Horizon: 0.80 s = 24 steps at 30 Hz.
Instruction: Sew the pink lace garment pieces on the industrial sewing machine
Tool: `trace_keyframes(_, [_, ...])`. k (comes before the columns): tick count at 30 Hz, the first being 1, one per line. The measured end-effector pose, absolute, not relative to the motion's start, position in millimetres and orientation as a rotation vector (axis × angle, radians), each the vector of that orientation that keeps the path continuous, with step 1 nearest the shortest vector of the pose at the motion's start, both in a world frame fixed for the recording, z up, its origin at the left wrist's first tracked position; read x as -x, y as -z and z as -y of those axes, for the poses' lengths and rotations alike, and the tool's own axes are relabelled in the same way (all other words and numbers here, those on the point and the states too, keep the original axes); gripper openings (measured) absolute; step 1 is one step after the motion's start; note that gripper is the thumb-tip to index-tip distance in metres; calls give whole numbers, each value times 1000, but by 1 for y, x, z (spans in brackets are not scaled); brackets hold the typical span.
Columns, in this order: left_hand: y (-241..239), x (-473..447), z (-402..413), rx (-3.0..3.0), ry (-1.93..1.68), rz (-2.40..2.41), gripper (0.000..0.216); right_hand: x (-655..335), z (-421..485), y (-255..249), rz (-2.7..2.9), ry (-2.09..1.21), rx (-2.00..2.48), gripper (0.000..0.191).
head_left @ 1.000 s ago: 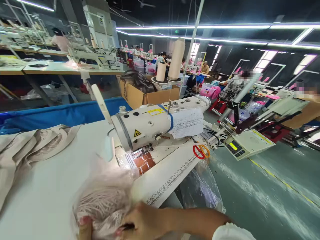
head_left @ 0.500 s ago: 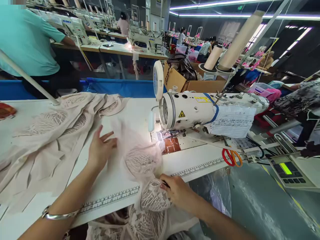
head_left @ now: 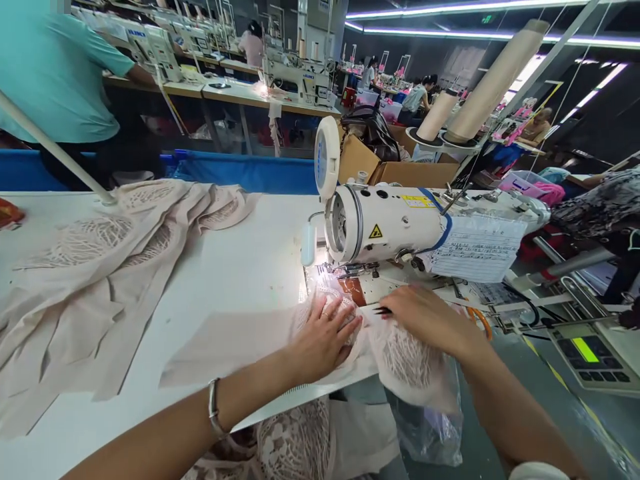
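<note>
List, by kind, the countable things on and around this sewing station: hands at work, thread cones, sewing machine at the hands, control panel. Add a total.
Hands, left hand and right hand: 2
Thread cones: 2
Sewing machine: 1
Control panel: 1
Total: 6

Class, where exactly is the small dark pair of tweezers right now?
In the head view, the small dark pair of tweezers is in the right hand, just right of the left hand, in front of the white sewing machine.

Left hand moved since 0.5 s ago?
Yes. The left hand went right, toward the sewing machine, and now presses the lace by its needle.
</note>
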<state>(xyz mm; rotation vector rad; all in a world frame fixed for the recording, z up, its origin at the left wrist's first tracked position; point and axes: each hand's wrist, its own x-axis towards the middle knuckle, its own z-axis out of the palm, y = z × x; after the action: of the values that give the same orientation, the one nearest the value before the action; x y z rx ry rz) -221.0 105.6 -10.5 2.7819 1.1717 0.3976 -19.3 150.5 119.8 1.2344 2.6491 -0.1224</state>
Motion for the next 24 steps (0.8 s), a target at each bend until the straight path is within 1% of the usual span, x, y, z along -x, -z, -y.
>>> trace_keyframes(1, [9, 220, -110, -2765, -396, -1198, 53, 23, -155, -110, -2638, 13, -1295, 19])
trace_keyframes(3, [5, 225, -119, -2752, -420, -1166, 51, 35, -165, -82, -2690, -2, -1344, 21])
trace_keyframes(5, [4, 234, -130, -2756, -481, -1045, 43, 51, -174, -51, -2846, 130, -1397, 24])
trace_keyframes(8, [8, 248, -145, -2688, -608, -997, 29, 68, -188, -11, -2881, 306, -1831, 16])
trace_keyframes(10, [13, 252, -152, -2621, -662, -1118, 28, 72, -195, 3, -2865, 404, -2001, 8])
trace_keyframes(11, [15, 252, -154, -2600, -675, -1192, 29, 72, -197, 6, -2868, 434, -2028, 3])
trace_keyframes(12, [17, 251, -154, -2592, -684, -1254, 29, 70, -198, 7, -2880, 450, -2028, 3])
trace_keyframes(14, [20, 246, -149, -2594, -705, -1338, 31, 66, -197, 6, -2905, 476, -2000, 11])
trace_keyframes(16, [20, 240, -141, -2668, -693, -1414, 45, 63, -194, 3, -2919, 503, -1982, 16])
trace_keyframes(18, [19, 235, -132, -2799, -639, -1476, 55, 63, -190, 2, -2941, 519, -1979, 15])
trace_keyframes(21, [18, 233, -127, -2939, -564, -1524, 53, 66, -186, 4, -2986, 476, -1942, 9])
trace_keyframes(24, [20, 235, -130, -2975, -572, -1486, 56, 68, -183, 7, -3021, 357, -1890, 7])
